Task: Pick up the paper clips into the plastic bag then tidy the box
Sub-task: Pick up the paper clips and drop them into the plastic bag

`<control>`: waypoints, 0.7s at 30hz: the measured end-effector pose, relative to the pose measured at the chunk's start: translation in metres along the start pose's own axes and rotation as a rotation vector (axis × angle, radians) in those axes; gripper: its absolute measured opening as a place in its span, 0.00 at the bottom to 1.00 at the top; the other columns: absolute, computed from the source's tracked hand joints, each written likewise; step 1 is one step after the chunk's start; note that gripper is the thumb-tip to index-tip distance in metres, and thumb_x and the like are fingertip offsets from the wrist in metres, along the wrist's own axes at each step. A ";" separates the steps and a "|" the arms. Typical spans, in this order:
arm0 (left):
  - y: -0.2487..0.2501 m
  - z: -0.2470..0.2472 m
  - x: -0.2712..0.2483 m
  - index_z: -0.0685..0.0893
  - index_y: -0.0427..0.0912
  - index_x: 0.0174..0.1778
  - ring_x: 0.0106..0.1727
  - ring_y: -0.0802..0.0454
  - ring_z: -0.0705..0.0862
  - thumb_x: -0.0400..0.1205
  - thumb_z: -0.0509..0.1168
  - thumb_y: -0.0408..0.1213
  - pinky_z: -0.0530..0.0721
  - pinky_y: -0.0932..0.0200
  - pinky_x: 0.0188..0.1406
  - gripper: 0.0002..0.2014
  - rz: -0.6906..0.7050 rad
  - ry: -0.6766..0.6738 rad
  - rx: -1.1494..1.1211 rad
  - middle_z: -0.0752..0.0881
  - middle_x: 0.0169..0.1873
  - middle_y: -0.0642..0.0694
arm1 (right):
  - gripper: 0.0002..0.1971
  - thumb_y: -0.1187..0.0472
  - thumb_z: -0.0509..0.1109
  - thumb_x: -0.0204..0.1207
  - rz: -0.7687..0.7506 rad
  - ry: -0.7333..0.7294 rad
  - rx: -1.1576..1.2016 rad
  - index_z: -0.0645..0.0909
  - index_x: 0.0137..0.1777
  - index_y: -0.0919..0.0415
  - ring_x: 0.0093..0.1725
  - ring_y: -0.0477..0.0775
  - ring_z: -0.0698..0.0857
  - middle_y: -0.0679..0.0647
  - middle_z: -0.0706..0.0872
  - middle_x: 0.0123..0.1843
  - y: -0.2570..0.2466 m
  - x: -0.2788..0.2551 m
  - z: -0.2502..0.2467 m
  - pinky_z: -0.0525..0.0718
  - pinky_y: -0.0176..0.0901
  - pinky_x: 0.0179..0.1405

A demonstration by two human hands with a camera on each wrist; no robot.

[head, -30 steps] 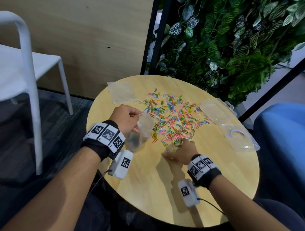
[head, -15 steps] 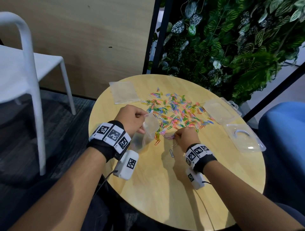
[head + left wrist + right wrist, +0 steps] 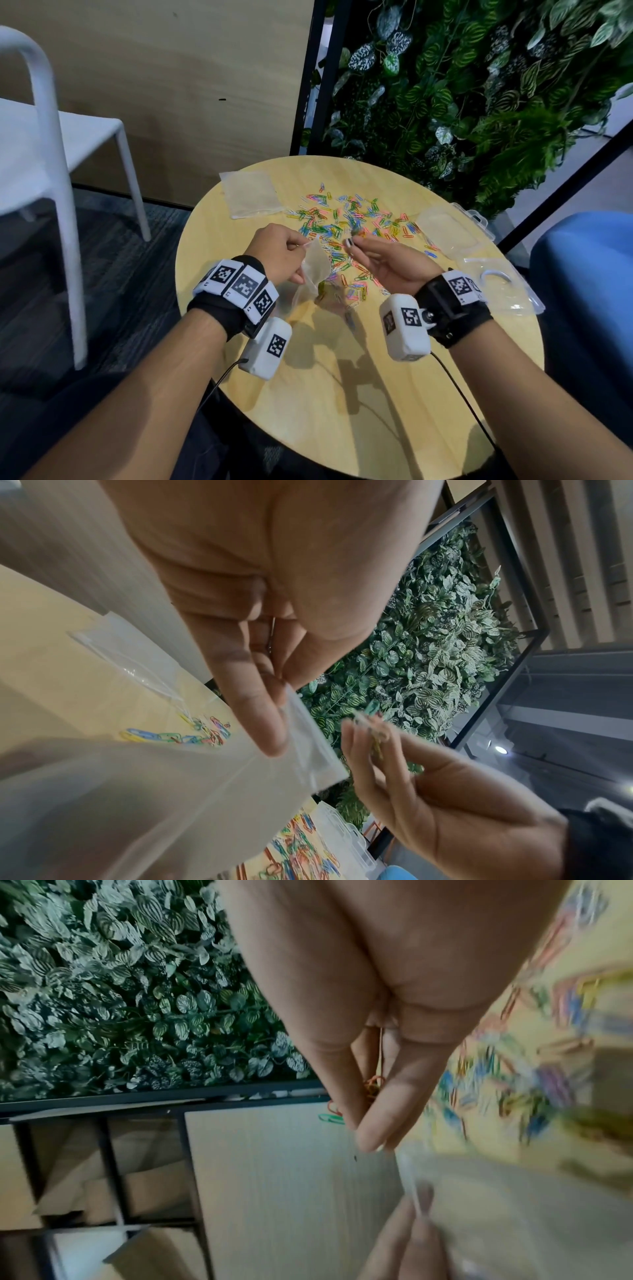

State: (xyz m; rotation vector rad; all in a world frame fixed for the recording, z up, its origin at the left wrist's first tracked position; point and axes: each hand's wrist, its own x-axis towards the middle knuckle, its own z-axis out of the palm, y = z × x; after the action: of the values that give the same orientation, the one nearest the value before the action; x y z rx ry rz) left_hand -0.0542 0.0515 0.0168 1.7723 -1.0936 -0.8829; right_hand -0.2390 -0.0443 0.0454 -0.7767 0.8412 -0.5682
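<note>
My left hand (image 3: 286,250) pinches the top edge of a clear plastic bag (image 3: 310,275) that hangs above the round wooden table (image 3: 342,394). In the left wrist view the bag (image 3: 171,791) droops below my fingers (image 3: 263,723). My right hand (image 3: 376,255), raised palm up just right of the bag's mouth, pinches a small bunch of paper clips (image 3: 371,1088) between its fingertips (image 3: 356,729). Many coloured paper clips (image 3: 346,219) lie scattered across the far middle of the table.
A second flat plastic bag (image 3: 248,197) lies at the table's far left. An open clear plastic box (image 3: 452,228) and its other half (image 3: 500,284) sit at the right edge. A white chair (image 3: 51,154) stands left, a plant wall (image 3: 479,85) behind.
My right hand has lifted off the table with a pinch of paper clips and turned palm up toward the bag's mouth. The left hand keeps holding the bag.
</note>
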 end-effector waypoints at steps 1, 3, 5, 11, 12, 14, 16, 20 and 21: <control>0.000 0.001 0.000 0.88 0.40 0.60 0.32 0.43 0.92 0.84 0.63 0.31 0.92 0.51 0.41 0.12 0.000 -0.003 -0.002 0.91 0.36 0.37 | 0.08 0.74 0.67 0.77 0.010 -0.036 -0.025 0.82 0.55 0.72 0.48 0.51 0.90 0.61 0.88 0.45 0.003 -0.002 0.010 0.89 0.32 0.43; 0.000 0.002 0.000 0.87 0.39 0.61 0.31 0.44 0.92 0.85 0.63 0.32 0.92 0.53 0.39 0.12 0.001 0.000 -0.003 0.92 0.39 0.38 | 0.06 0.76 0.66 0.77 0.015 -0.067 -0.122 0.82 0.52 0.74 0.46 0.52 0.90 0.61 0.89 0.43 0.012 -0.003 0.025 0.89 0.34 0.45; 0.000 0.002 -0.001 0.87 0.38 0.61 0.30 0.45 0.92 0.85 0.62 0.32 0.92 0.54 0.38 0.12 0.003 0.007 -0.001 0.91 0.40 0.40 | 0.06 0.78 0.66 0.77 -0.002 -0.030 -0.298 0.82 0.51 0.76 0.43 0.54 0.89 0.62 0.87 0.42 0.021 -0.003 0.037 0.90 0.39 0.49; 0.001 0.000 -0.003 0.87 0.39 0.61 0.31 0.44 0.92 0.85 0.63 0.32 0.92 0.50 0.40 0.11 0.017 -0.005 -0.006 0.90 0.32 0.39 | 0.17 0.78 0.70 0.72 -0.108 0.094 -0.882 0.85 0.60 0.69 0.42 0.61 0.89 0.58 0.86 0.36 0.029 0.005 0.047 0.88 0.55 0.56; 0.002 0.000 -0.004 0.87 0.39 0.61 0.31 0.45 0.92 0.85 0.63 0.32 0.92 0.52 0.39 0.11 0.020 -0.006 -0.008 0.89 0.31 0.40 | 0.15 0.75 0.73 0.71 -0.166 0.103 -1.002 0.86 0.58 0.67 0.41 0.61 0.91 0.58 0.88 0.36 0.029 0.005 0.048 0.90 0.51 0.51; 0.003 -0.001 -0.005 0.86 0.38 0.61 0.31 0.46 0.92 0.85 0.63 0.31 0.92 0.53 0.38 0.12 0.022 -0.011 -0.022 0.88 0.29 0.41 | 0.08 0.68 0.77 0.70 -0.333 0.140 -1.240 0.90 0.49 0.64 0.38 0.58 0.92 0.59 0.91 0.36 0.029 0.004 0.051 0.91 0.42 0.39; 0.005 -0.003 -0.006 0.86 0.37 0.62 0.31 0.45 0.91 0.85 0.63 0.30 0.92 0.54 0.38 0.12 0.019 -0.013 -0.033 0.88 0.29 0.41 | 0.04 0.64 0.76 0.70 -0.443 0.136 -1.418 0.92 0.43 0.62 0.36 0.56 0.91 0.56 0.92 0.35 0.028 0.003 0.055 0.88 0.40 0.35; 0.005 -0.008 -0.008 0.86 0.37 0.62 0.33 0.42 0.92 0.85 0.63 0.30 0.92 0.49 0.41 0.12 0.014 0.012 -0.058 0.89 0.32 0.38 | 0.17 0.69 0.72 0.71 -0.326 0.054 -1.471 0.88 0.59 0.55 0.47 0.49 0.88 0.51 0.91 0.50 0.027 0.010 0.061 0.84 0.38 0.43; 0.005 -0.011 -0.008 0.86 0.37 0.62 0.33 0.42 0.92 0.85 0.63 0.30 0.92 0.49 0.41 0.12 0.011 0.022 -0.058 0.89 0.34 0.38 | 0.19 0.72 0.73 0.70 -0.305 0.037 -1.401 0.87 0.60 0.56 0.48 0.51 0.89 0.53 0.90 0.52 0.026 0.011 0.062 0.87 0.42 0.46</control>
State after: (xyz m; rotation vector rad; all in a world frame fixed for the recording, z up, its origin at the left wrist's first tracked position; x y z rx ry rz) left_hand -0.0491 0.0612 0.0266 1.7234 -1.0525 -0.8778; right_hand -0.1780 -0.0135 0.0467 -2.1959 1.1229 -0.1727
